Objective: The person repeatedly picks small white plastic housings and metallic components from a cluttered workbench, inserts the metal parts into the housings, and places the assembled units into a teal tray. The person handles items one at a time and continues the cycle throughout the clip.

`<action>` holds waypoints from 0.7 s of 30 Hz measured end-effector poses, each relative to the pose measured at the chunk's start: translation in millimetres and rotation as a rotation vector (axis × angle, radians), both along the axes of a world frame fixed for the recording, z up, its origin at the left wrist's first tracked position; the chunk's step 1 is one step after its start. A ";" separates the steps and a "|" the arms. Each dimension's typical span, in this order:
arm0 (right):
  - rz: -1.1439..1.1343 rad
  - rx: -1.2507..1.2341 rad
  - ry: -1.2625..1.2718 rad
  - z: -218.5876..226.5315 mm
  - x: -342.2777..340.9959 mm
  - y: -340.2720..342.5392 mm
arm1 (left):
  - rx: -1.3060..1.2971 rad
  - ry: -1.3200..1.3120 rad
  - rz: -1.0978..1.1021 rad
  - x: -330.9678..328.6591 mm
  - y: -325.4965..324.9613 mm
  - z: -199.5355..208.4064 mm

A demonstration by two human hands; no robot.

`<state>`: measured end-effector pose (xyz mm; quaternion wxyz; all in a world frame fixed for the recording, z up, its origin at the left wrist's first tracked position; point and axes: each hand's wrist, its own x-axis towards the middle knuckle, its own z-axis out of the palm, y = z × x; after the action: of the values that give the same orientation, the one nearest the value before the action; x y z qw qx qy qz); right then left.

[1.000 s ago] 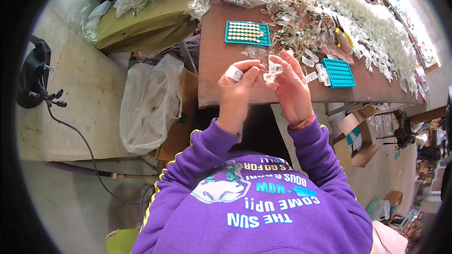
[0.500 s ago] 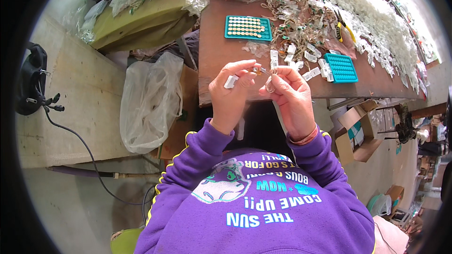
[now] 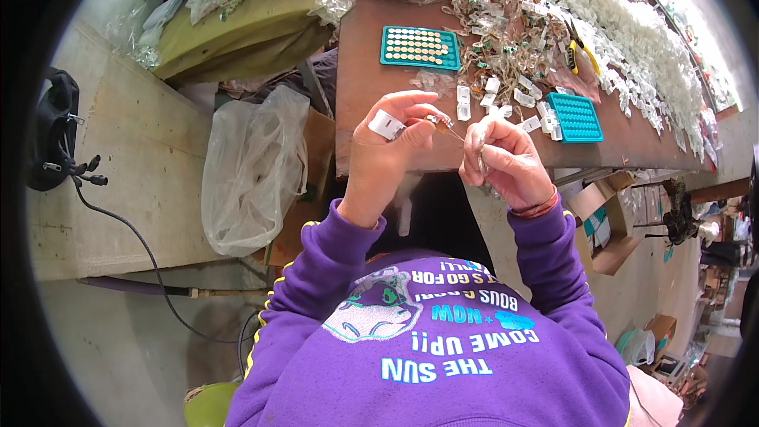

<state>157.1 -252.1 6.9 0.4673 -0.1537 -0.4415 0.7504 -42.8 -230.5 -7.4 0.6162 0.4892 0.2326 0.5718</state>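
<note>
A small part with a metallic look and thin wires sits between the thumb and fingers of my left hand. Tucked in that same hand, against the fingers, is a small white plastic case. My right hand, a little to the right, has its thumb and fingers pinched on the thin wire running from the part; the bunched end is mostly hidden by the fingers. Both hands are raised over the table's near edge. Several white plastic cases lie just beyond on the brown table.
At the back left stands a teal tray of round coin-like discs. A second teal tray lies right, near yellow-handled pliers. Behind are tangled wired parts and a white heap. A plastic bag hangs left.
My right hand has moved right and slightly nearer, drawing away from the left with the wire stretched between. My left hand has turned, showing more of the white case.
</note>
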 end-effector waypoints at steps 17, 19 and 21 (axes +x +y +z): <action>-1.202 1.049 -1.106 -9.5 -44.3 -9.6 | 0.086 0.315 0.330 19.2 -15.9 -9.4; -1.154 1.063 -1.061 -11.9 -42.3 -8.4 | 0.014 0.236 0.264 16.2 -16.1 -9.5; -1.120 1.057 -1.018 -13.0 -40.5 -7.7 | -0.095 0.102 0.144 11.8 -16.1 -8.8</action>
<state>116.6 -259.8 -6.1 0.5211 -0.4228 -0.7402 -0.0422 -31.0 -246.6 -16.1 0.5833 0.4701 0.3251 0.5771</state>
